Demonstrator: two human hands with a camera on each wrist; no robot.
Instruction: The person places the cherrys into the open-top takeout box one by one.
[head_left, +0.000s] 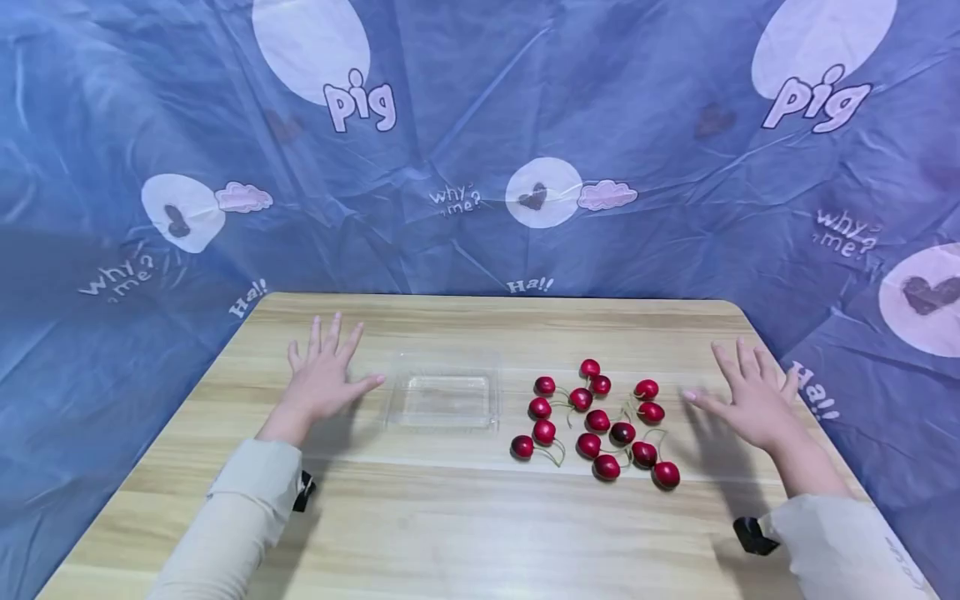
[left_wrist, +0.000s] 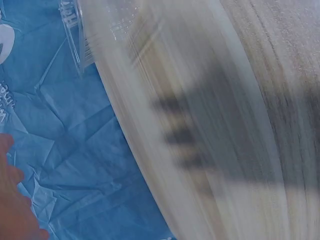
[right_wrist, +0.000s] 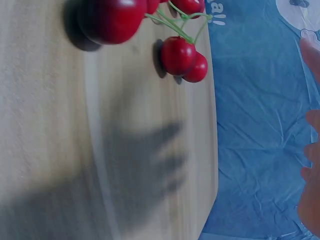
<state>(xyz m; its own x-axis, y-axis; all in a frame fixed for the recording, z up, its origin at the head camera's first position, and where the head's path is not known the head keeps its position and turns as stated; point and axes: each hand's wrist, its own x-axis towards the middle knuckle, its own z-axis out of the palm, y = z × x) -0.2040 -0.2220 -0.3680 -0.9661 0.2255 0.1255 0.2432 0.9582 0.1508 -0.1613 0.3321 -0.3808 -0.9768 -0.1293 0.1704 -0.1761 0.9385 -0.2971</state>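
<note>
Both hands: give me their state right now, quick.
Left hand: open, fingers spread, holding nothing.
Right hand: open, fingers spread, holding nothing.

Coloured red to dark maroon on the cherries (head_left: 581, 399), green along the stems (right_wrist: 189, 38); clear on the plastic tray (head_left: 442, 401); patterned in light tan wood grain on the tabletop (head_left: 450, 533); printed with white lettering (head_left: 358, 102), white discs (head_left: 311, 42), dark hearts (head_left: 932, 295) and pink clouds (head_left: 243, 197) on the blue backdrop cloth (head_left: 465, 250); off-white on the sleeves (head_left: 247, 492), black on the wrist cameras (head_left: 755, 536).

Crinkled blue cloth (left_wrist: 90, 155) shows beside the left hand (left_wrist: 16, 202). Across from the hand, a fingered shadow (left_wrist: 230, 130) darkens the tabletop (left_wrist: 240, 212); a clear container (left_wrist: 77, 37) sits well apart.
</note>
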